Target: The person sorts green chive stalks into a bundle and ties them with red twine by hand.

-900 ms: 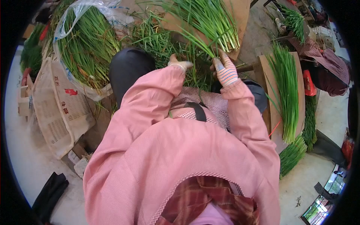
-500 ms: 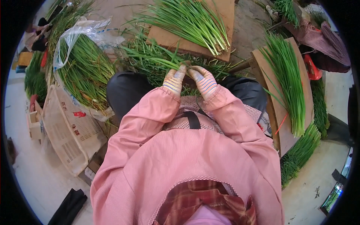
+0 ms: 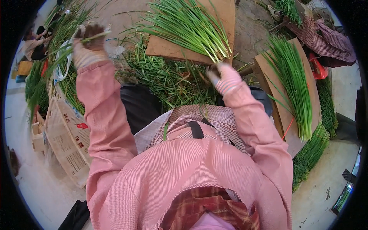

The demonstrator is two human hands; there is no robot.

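Observation:
My left hand (image 3: 90, 48), in a striped glove, is raised at the far left with its fingers closed on a few chives (image 3: 61, 53), whose leaves hang to the left. My right hand (image 3: 224, 78), gloved too and smeared by motion, is just below the stem ends of a bunch of chives (image 3: 184, 28). That bunch lies fanned out on a brown board (image 3: 168, 48). The right fingers are too blurred to show whether they grip anything. Loose green trimmings (image 3: 165, 76) are heaped between my knees and the board.
A crate (image 3: 67, 134) stands at my left by a plastic bag (image 3: 63, 71) of chives. On my right, another board (image 3: 268, 67) carries a chive bunch (image 3: 295, 88), with more chives (image 3: 312, 153) beside it. Another person's checked garment (image 3: 326, 42) shows at the far right.
My hands, close together over the trimmings before, are now far apart. The left has swung up and left with chives in it; the right has shifted right, near the board.

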